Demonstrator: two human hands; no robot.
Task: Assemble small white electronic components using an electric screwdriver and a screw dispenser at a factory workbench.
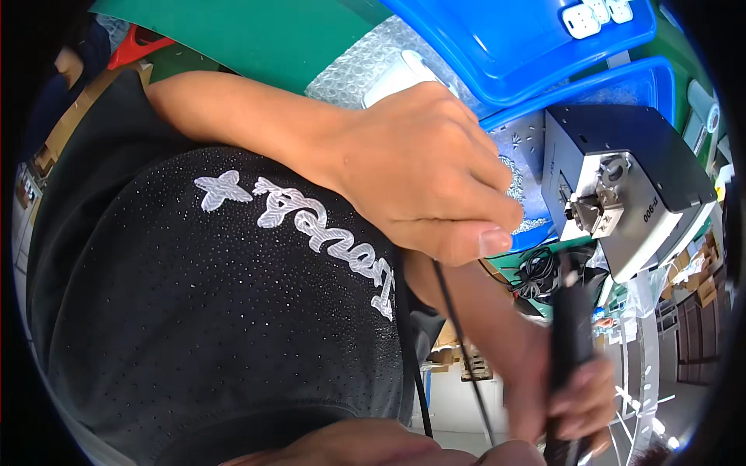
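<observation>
My left hand [435, 171] is closed in a fist, thumb pressed against the bent forefinger; whatever it may hold is hidden. A white plastic part [400, 74] on bubble wrap shows partly behind its knuckles. Farther off, my right hand [579, 404] is wrapped round a black, rod-shaped tool, apparently an electric screwdriver [571, 326], standing roughly lengthwise in the picture and smeared by motion. A thin black cable [462, 342] hangs between the hands. Beside the left hand stands a dark box-shaped screw feeder [622, 179] with a metal outlet on its front.
A blue bin [482, 46] holds several white parts [594, 15] at its far end. A second blue tray [660, 78] lies next to it, with loose small screws [517, 179] near the feeder. Coiled black cables [536, 272] lie on the green table [256, 31]. Another person [70, 66] is at the upper left.
</observation>
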